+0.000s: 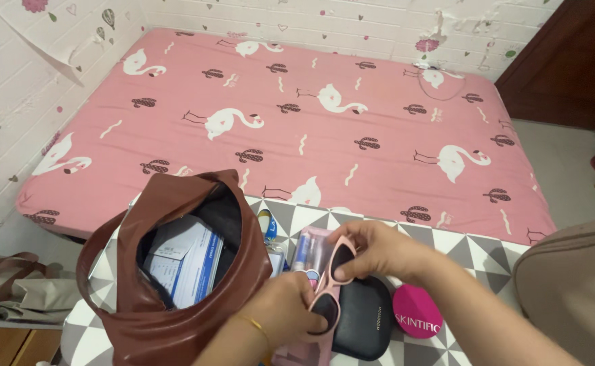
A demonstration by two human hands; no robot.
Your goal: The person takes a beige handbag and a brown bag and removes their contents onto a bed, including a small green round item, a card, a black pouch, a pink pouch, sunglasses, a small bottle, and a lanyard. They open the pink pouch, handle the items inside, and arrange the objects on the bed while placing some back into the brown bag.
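Head camera: one brown leather handbag (175, 271) is standing open on a grey-and-white triangle-patterned surface, with one blue-and-white paper packet (186, 261) sitting inside it. Just right of the handbag, two hands are sharing one pair of pink-framed sunglasses (333, 285). The left hand (291, 305) is pinching the lower lens end with curled fingers; the right hand (379, 251) is gripping the upper end. Beneath the sunglasses, one black pouch (362, 318) is lying, and one round pink compact (416, 310) is sitting farther right.
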